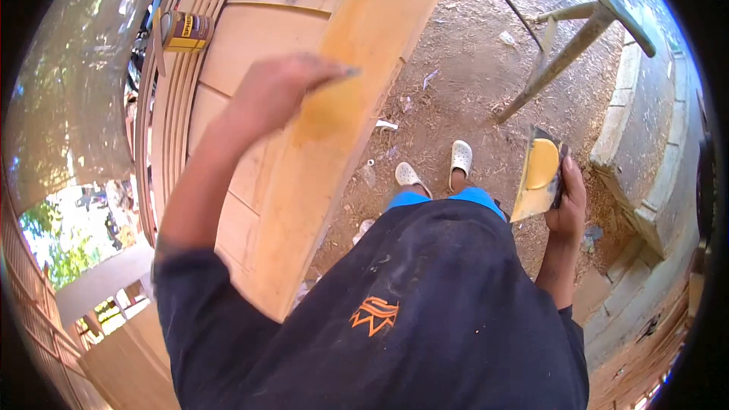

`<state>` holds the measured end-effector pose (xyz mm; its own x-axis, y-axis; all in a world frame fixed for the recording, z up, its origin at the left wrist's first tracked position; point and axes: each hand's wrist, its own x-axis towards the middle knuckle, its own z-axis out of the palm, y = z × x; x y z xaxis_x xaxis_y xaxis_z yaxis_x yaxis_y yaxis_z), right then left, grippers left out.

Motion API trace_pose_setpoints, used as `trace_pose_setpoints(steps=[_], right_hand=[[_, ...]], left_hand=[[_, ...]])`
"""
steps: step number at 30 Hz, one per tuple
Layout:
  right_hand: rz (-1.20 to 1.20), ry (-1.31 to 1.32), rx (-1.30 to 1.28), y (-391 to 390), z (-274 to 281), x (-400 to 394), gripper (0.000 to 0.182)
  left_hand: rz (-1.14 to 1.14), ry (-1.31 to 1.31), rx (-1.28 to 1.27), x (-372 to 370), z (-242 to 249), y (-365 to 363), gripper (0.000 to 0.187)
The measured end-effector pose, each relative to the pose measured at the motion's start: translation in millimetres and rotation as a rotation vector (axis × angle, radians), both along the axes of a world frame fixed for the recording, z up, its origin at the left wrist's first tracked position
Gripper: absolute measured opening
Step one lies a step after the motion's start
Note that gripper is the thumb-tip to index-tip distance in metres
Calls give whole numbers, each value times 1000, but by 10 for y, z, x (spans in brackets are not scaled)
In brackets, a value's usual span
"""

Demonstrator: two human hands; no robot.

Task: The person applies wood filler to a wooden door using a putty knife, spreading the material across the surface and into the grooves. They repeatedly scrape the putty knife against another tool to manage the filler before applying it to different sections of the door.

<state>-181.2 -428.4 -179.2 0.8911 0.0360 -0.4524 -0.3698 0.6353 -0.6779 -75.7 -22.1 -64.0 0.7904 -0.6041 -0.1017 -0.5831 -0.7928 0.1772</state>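
My left hand (pixel 279 89), blurred by motion, is closed over the wooden door panel (pixel 258 45). A thin grey-tipped piece (pixel 350 72) pokes out from its fingers; its kind is too smeared to tell. Under and around this hand, a yellow-orange smear of filler (pixel 326 115) runs along the panel's broad edge board. Off to the right, my right hand (pixel 569 201) grips a flat, dark-edged board (pixel 534 203) by its side. On that board sits a thick, smooth mound of yellow putty (pixel 541 164). Only part of the thumb and fingers shows there.
A labelled tin (pixel 187 32) stands on the panel's far left side, beside grooved wooden strips (pixel 178 106). A wooden trestle (pixel 569 53) stands at upper right, near a concrete step (pixel 623 121). Shavings and scraps litter the dirt ground (pixel 471 68) around my white clogs (pixel 461 156).
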Motion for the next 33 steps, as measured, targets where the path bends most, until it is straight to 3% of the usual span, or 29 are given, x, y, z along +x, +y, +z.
trace_pose_setpoints(steps=[2, 5, 8, 9, 10, 13, 17, 20, 23, 26, 29, 32, 33], right_hand=[[11, -23, -6, 99, 116, 14, 29], [-36, 32, -48, 163, 105, -94, 29], [-36, -48, -326, 140, -66, -286, 30], [-17, 21, -23, 53, -125, -335, 31], [-42, 19, 1, 102, -104, -402, 31], [-139, -16, 44, 210, -89, -565, 31], [-238, 57, 12, 423, -66, -661, 30], [-222, 19, 28, 503, 44, -682, 29], [-261, 32, 13, 514, 107, -713, 29], [-231, -45, 61, 387, 25, -856, 31], [-245, -59, 72, 271, -43, -1006, 31], [-293, -90, 60, 283, -9, -1039, 31], [-304, -100, 56, 306, 13, -1072, 31]], left_hand=[[-97, -27, 22, 588, -198, -6, 43], [16, 227, 133, 898, -348, 18, 42], [-49, 270, 80, 266, -406, 198, 38], [-25, 270, 4, -77, -476, 314, 36], [1, 260, -72, -459, -537, 415, 35], [-70, 312, 131, -1291, -261, 461, 32], [-87, 564, 206, -1196, 27, 342, 41], [-260, -50, 126, -840, -66, 151, 36], [-370, -279, 189, -703, -398, 41, 37], [-563, -225, 160, -815, -753, 31, 38], [-891, 126, 358, -1105, -793, -50, 39], [-831, 282, 9, -1102, -399, -164, 38], [-729, 220, -87, -977, -236, -199, 36]])
